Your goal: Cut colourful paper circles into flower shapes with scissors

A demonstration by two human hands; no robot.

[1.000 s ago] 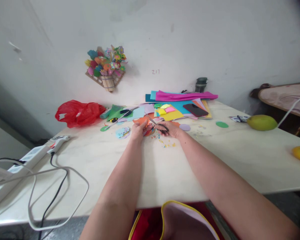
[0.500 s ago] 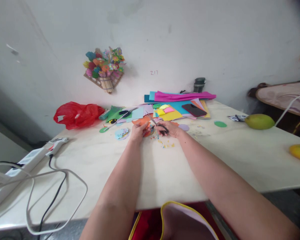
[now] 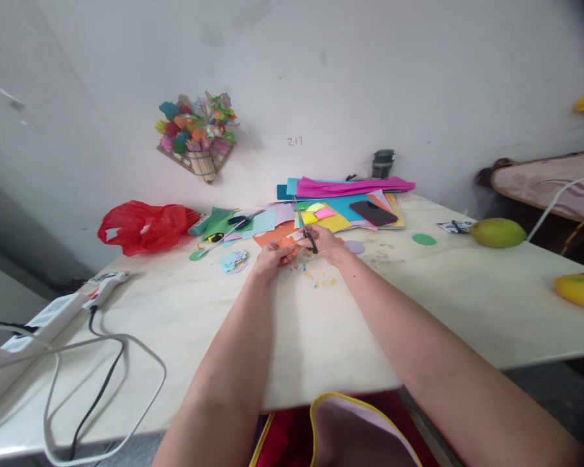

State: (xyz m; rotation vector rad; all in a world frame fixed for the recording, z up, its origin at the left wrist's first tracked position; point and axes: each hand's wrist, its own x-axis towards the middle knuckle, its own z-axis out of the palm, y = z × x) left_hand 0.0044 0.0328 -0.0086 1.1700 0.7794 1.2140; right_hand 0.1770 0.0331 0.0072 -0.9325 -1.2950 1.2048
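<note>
My left hand [image 3: 270, 257] is closed on a small piece of orange paper [image 3: 285, 242] at the middle of the table. Close beside it on the right, my right hand [image 3: 325, 245] is wrapped around the handles of dark-handled scissors [image 3: 309, 241]. Their thin blades point up and away toward the coloured sheets. Both hands nearly meet, and the fingers partly hide the orange piece. Beneath and in front of them lie tiny paper scraps [image 3: 324, 281]. To the left sits a pile of pale blue paper cut-outs [image 3: 233, 261].
Coloured sheets [image 3: 338, 222] and a phone [image 3: 372, 213] lie at the back. A second pair of scissors [image 3: 240, 221] and a red plastic bag [image 3: 148, 227] are to the left. Cables and a power strip [image 3: 41, 331] run along the left edge. A green mango [image 3: 498, 232] lies right.
My right hand has turned the scissors so the blades point more upright, and its fingers now reach to the orange paper by my left hand. The view has shifted slightly.
</note>
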